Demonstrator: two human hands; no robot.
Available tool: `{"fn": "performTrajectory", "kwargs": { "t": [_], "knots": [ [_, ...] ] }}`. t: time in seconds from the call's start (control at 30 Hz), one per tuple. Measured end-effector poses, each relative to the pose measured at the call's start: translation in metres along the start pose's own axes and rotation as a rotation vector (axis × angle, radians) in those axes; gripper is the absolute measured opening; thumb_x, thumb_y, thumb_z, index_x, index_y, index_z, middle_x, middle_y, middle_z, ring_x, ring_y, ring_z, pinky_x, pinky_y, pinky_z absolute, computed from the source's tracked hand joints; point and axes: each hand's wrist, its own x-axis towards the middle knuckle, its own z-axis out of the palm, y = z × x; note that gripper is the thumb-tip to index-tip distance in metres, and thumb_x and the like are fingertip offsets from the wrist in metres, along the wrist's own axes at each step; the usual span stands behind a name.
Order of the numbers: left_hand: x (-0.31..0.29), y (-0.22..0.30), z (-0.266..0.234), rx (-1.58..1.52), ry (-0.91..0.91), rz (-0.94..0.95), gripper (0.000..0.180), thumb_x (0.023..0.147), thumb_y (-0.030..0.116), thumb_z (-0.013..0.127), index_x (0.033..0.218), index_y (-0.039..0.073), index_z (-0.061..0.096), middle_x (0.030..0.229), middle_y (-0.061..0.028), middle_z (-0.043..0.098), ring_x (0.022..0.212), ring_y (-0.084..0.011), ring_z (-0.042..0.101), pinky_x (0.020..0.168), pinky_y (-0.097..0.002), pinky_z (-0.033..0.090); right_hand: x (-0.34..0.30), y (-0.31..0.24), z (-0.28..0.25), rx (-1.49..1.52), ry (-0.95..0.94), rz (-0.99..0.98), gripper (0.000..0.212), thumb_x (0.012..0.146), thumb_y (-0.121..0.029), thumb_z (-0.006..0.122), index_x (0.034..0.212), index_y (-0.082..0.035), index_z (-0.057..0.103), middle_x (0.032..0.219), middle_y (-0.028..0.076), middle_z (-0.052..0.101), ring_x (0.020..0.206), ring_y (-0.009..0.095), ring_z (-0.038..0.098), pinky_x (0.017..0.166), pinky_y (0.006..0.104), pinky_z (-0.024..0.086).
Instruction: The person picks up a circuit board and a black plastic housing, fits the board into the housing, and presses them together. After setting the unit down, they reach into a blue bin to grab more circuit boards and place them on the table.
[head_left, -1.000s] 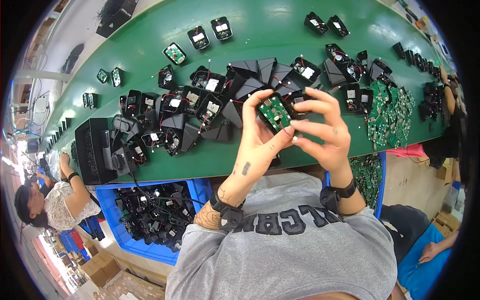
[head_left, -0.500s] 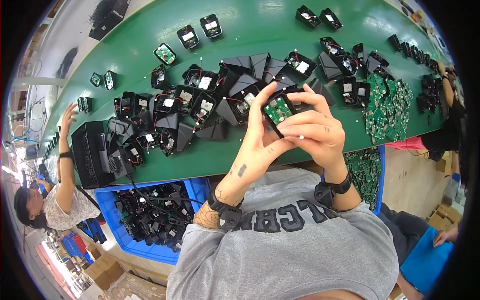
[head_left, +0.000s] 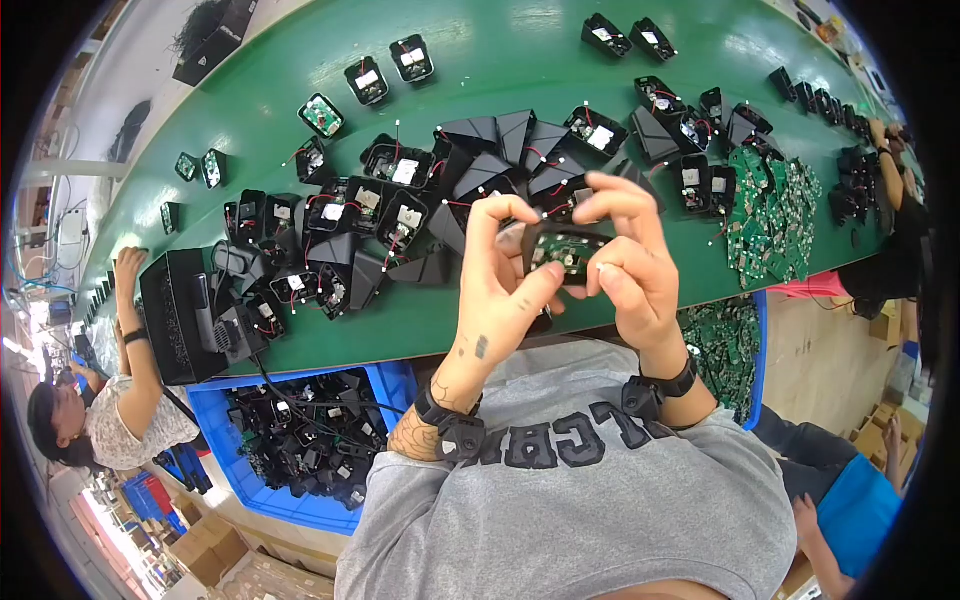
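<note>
My left hand (head_left: pixel 492 275) holds a small black plastic housing (head_left: pixel 536 243) above the table's near edge, its thumb pressed on the green circuit board (head_left: pixel 568 250) inside. The housing is tilted so that its open side with the board faces me. My right hand (head_left: pixel 638 285) is at the housing's right edge, with one finger arched above and the thumb and other fingers curled together in a pinch. Whatever sits between those fingertips is too small to make out. Behind my hands lie many similar black housings (head_left: pixel 404 218) with red wires and white parts.
Loose green circuit boards (head_left: pixel 770 215) are heaped on the green table (head_left: pixel 480 85) to the right. Below the edge stand a blue bin (head_left: pixel 290 503) of black parts and another blue bin (head_left: pixel 765 350) of boards. A black box (head_left: pixel 178 315) stands left; co-workers sit at both sides.
The housing has tipped from upright toward lying across, and my left thumb has moved onto the board. My right hand has shifted from its face to its right edge, fingers curling.
</note>
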Motion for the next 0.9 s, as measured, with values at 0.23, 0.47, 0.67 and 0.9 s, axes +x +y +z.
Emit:
{"fn": "performTrajectory", "kwargs": {
  "t": [0.23,0.47,0.67,0.9],
  "knots": [
    [-0.004,0.005,0.006,0.303,0.083,0.157,0.044,0.080,-0.004,0.062,0.122,0.002,0.052,0.107,-0.0104,0.063,0.088,-0.0139,0.067,0.075,-0.0255,0.056,0.011,-0.009,-0.003,-0.334,-0.091,-0.015,0.011,0.066,-0.013,0.058,0.062,-0.003,0.062,0.132,0.016,0.055,0.134,0.039,0.034,0.108,0.0491,0.027],
    [-0.005,0.003,0.009,0.570,0.102,0.327,0.043,0.074,-0.003,0.066,0.116,0.001,0.059,0.107,-0.0110,0.066,0.086,-0.0129,0.068,0.072,-0.0247,0.056,0.012,-0.010,-0.001,-0.334,-0.082,-0.018,0.006,0.060,-0.004,0.057,0.055,-0.001,0.057,0.124,0.011,0.061,0.131,0.039,0.037,0.103,0.0481,0.034],
    [-0.008,0.001,0.012,0.590,0.122,0.399,0.043,0.072,-0.002,0.068,0.114,0.000,0.060,0.107,-0.0121,0.066,0.084,-0.0143,0.069,0.071,-0.0252,0.057,0.005,0.000,0.003,0.003,-0.013,0.094,0.008,0.061,-0.005,0.056,0.054,-0.001,0.058,0.122,0.012,0.062,0.130,0.037,0.041,0.104,0.0478,0.034],
    [-0.005,0.002,0.009,0.386,0.171,0.360,0.040,0.080,-0.004,0.064,0.118,-0.002,0.054,0.106,-0.0126,0.064,0.091,-0.0151,0.067,0.076,-0.0265,0.057,0.008,-0.007,0.004,-0.262,0.070,-0.036,0.005,0.071,-0.011,0.063,0.070,-0.005,0.064,0.120,0.013,0.063,0.126,0.037,0.045,0.107,0.0517,0.031]
  ]
}}
